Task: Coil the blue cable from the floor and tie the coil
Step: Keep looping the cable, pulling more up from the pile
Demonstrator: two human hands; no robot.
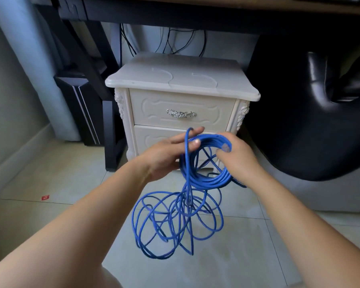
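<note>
Grips the wound blue cable (206, 180) in the right hand (238, 161), pinches one strand with the left hand (166, 156); trails loose loops over open floor (75, 179), just before the front edge of the cabinet (181, 84).

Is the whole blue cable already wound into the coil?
No: loose loops of the blue cable hang tangled below the coil that the right hand holds.
</note>
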